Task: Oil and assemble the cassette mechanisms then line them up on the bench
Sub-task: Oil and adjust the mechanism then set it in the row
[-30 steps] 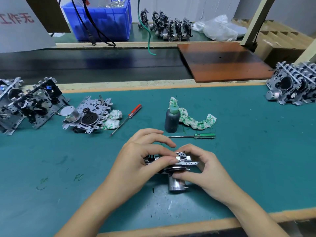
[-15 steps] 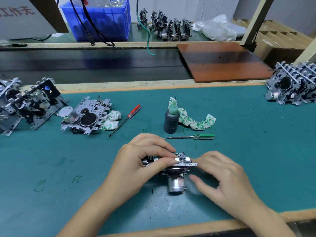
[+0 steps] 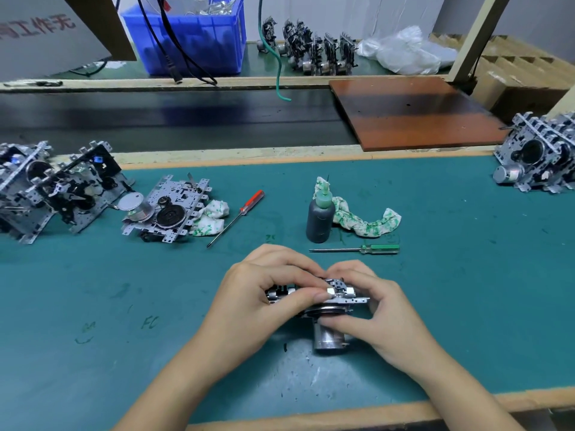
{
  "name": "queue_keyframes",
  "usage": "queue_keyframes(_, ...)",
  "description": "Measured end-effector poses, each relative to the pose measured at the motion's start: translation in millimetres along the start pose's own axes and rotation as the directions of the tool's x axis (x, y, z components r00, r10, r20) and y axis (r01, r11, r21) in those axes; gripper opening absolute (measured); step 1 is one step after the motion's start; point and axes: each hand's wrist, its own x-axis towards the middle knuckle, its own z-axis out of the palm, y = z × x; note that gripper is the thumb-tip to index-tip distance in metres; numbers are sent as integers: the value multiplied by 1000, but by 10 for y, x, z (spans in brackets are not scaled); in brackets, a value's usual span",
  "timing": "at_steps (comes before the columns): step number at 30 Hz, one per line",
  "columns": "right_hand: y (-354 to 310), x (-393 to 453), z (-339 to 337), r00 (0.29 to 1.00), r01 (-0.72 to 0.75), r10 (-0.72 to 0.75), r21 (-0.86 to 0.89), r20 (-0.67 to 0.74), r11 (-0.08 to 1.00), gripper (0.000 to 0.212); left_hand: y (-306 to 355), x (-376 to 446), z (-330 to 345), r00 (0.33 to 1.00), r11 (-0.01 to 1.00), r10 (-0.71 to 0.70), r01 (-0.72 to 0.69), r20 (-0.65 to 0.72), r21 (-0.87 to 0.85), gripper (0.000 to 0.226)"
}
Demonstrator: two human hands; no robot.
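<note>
At the near centre of the green-matted workbench (image 3: 451, 275), a small silver sheet-metal cassette mechanism with a cylindrical motor can (image 3: 334, 306) stands on edge, motor end toward the bench edge. The left hand (image 3: 258, 303) wraps the left part of the frame, thumb laid along its near side and fingers curled over the top; closed on the part. The right hand (image 3: 373, 309) grips the right end, fingertips on top and thumb pressed at the plate just above the motor; also closed on the part. Judged: a fitting or seating step on this unit, not oiling, since the dark grey squeeze bottle with a green nozzle (image 3: 321, 217) stands untouched just beyond the hands, beside a white-and-green rag (image 3: 367, 220). The green-handled screwdriver (image 3: 357, 249) lies between bottle and hands; the red-handled screwdriver (image 3: 238, 216) lies to the left, both unused. Progress: one flat silver mechanism with a black flywheel (image 3: 166, 209) lies face-up at left, apparently waiting. Further left, a leaning group of mechanisms (image 3: 53, 188) stands on edge; another group at the far right edge (image 3: 538, 157). Which group is finished stock I cannot tell. Remaining, as far as visible: complete the held unit, process the flat one, place both in a row.
</note>
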Motion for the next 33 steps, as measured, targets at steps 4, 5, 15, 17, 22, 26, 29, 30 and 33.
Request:
queue_keyframes(4, 38, -24, 44, 997, 8, -7, 10, -73, 1000, 30, 6, 13, 12, 1000, 1000, -4, 4, -10, 15, 18)
queue_keyframes(5, 36, -25, 48, 996, 3, -1, 28, -86, 1000, 31, 7, 20, 12, 1000, 1000, -5, 5, -6, 16, 18)
queue_keyframes(15, 23, 32, 15, 999, -25, 29, 98, -39, 995, 40, -11, 23, -3, 1000, 1000, 5, -5, 11, 9, 15)
queue_keyframes(17, 29, 44, 11, 998, -19, 24, 105, -51, 994, 37, -7, 28, -3, 1000, 1000, 19, -19, 18, 9, 12)
queue_keyframes(22, 4, 7, 10, 1000, -11, 13, 86, -21, 996, 34, -13, 4, -9, 1000, 1000, 7, -6, 13, -10, 16)
queue_keyframes(26, -12, -113, -139, 997, 52, -37, -257, 64, 965, 49, -22, 7, -7, 1000, 1000, 15, -15, -3, 24, 20)
queue_keyframes(29, 45, -213, -177, 967, 203, -255, -658, 18, 725, 32, -18, 25, 3, 1000, 998, 25, -25, -4, 52, 19)
queue_keyframes(30, 53, -220, -183, 960, 218, -280, -712, 32, 668, 31, -20, 29, 1, 1000, 999, 25, -24, -6, 47, 18)
queue_keyframes(33, 38, -177, -255, 960, 235, -270, -760, 81, 606, 32, -38, 21, 1, 1000, 999, 26, -25, -9, 39, 19)
